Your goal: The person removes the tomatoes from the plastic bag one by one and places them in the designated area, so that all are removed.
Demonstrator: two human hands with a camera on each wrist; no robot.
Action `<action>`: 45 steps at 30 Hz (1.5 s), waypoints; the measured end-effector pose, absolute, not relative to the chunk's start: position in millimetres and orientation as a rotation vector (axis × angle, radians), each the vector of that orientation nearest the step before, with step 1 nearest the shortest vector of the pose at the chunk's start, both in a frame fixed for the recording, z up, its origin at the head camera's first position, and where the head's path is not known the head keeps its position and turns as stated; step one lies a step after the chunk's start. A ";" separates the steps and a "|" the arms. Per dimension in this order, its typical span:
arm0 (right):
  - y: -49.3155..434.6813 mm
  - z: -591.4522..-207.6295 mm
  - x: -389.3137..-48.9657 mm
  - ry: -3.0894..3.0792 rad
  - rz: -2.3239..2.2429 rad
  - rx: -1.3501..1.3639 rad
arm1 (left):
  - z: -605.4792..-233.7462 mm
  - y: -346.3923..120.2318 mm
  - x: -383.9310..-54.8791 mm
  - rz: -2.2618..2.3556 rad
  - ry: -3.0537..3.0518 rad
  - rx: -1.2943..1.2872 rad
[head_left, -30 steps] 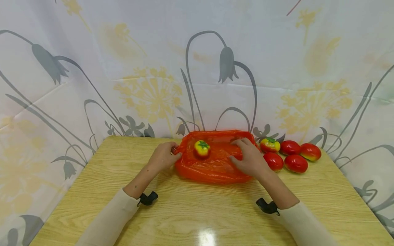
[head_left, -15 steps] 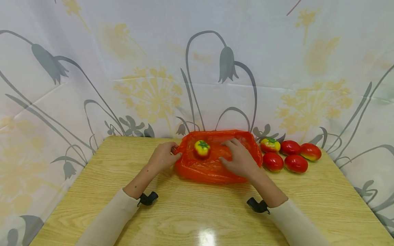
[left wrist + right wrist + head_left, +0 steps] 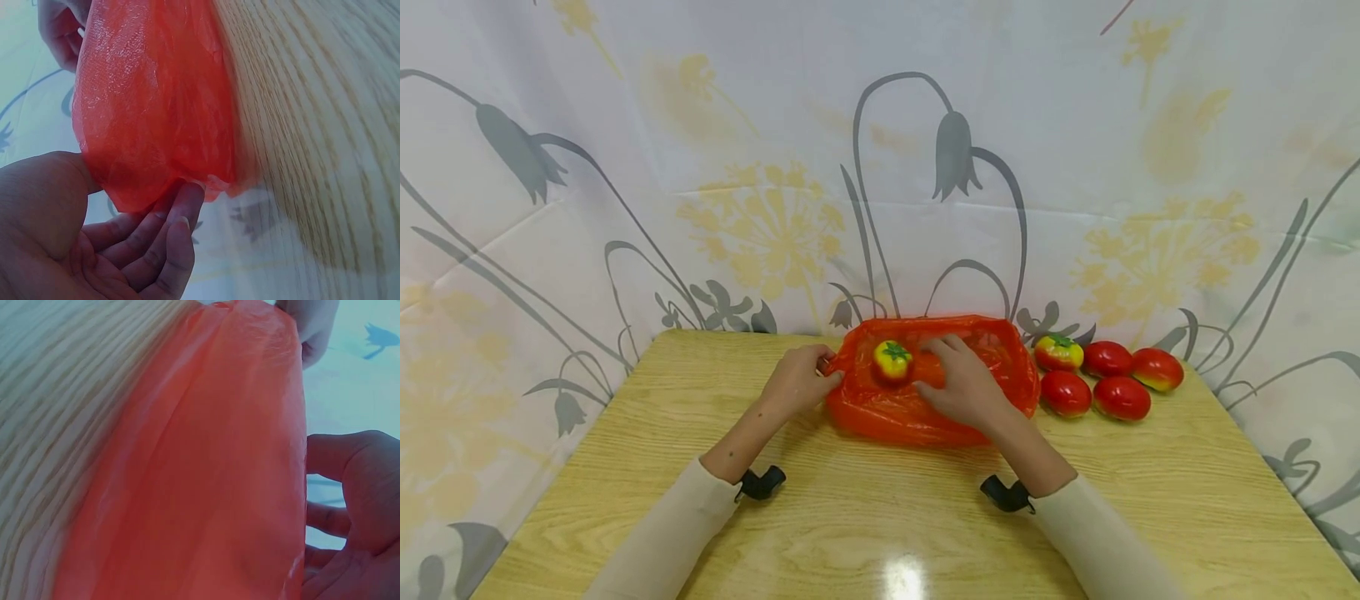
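Note:
A red plastic bag (image 3: 917,421) lies spread at the back of the table. On it sits a glossy red-and-yellow fruit (image 3: 892,364) with a green leafy top, like a persimmon. My left hand (image 3: 793,379) pinches the bag's left edge; in the left wrist view that hand (image 3: 125,237) has its thumb and fingers at the bag's end. Just right of the fruit is my right hand (image 3: 962,383), thumb and fingers spread apart over the bag, holding nothing. In the right wrist view, the bag's side hides the fingertips of the right hand (image 3: 362,506).
To the right of the bag are several glossy red fruits (image 3: 1122,399), one of them yellow-topped with green leaves (image 3: 1058,353). The wooden table (image 3: 887,500) ends at a flower-patterned cloth (image 3: 760,125) behind. A small black device (image 3: 1006,493) is strapped to each wrist.
My right hand has moved left across the bag, from its right side to close beside the fruit. The left hand and the fruit have stayed in place.

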State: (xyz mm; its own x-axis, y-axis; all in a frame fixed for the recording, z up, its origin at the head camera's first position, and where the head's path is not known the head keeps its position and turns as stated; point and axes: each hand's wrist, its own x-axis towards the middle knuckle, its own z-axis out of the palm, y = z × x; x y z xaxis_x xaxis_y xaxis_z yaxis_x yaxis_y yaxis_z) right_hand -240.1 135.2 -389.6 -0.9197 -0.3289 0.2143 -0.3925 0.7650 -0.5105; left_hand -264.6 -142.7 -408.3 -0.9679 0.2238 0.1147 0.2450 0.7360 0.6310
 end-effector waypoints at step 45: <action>93.0 -406.5 -281.7 -3.015 0.975 0.333 | -409.2 -142.1 -264.9 -1.072 -2.905 -0.375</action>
State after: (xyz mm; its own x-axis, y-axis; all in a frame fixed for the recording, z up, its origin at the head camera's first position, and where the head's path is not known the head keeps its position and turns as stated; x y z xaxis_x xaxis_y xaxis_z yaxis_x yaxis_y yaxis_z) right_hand -281.7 93.0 -406.5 -0.9771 -0.2116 0.0218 -0.1843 0.7909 -0.5835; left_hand -264.9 -142.1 -409.2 -0.9708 0.2161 0.1039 0.2318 0.7349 0.6373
